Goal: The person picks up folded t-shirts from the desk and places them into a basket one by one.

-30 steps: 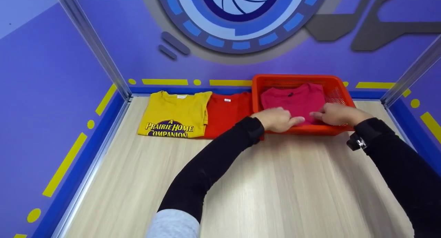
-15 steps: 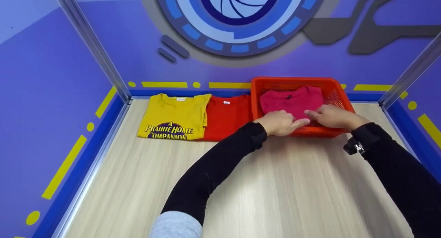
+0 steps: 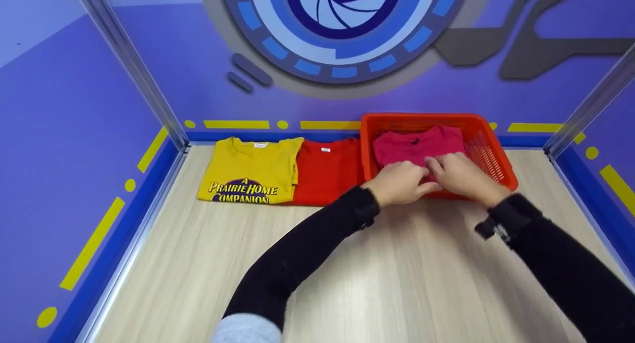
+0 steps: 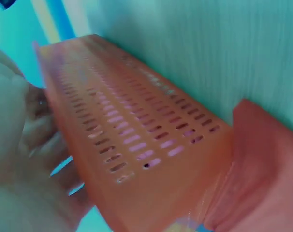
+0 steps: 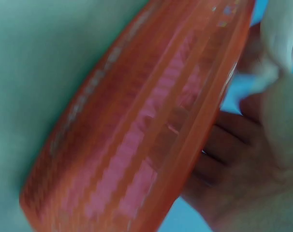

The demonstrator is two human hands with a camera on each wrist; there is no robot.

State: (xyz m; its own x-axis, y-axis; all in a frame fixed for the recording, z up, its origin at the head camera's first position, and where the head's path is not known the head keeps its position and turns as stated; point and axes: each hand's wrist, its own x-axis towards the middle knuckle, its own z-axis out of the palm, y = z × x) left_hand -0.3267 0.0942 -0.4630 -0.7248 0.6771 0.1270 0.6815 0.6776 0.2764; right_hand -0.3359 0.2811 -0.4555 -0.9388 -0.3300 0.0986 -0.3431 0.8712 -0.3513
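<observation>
In the head view a folded pink T-shirt lies inside an orange-red perforated plastic basket. My left hand reaches over the basket's front rim, with its thumb pointing right along that rim. Close beside it, nearly meeting it, my right hand is over the front of the T-shirt. Both wrist views show the fingers extending behind the basket wall, their tips hidden. Pink cloth shows through the slots of the basket wall in the right wrist view.
Left of the basket lie a folded red T-shirt and a folded yellow T-shirt with printed lettering, overlapping it. They rest on a light wood table. Blue-purple panels enclose the back and sides.
My right hand has moved left across the pink T-shirt to my left hand. The left hand has shifted only slightly. The T-shirt stays in the basket.
</observation>
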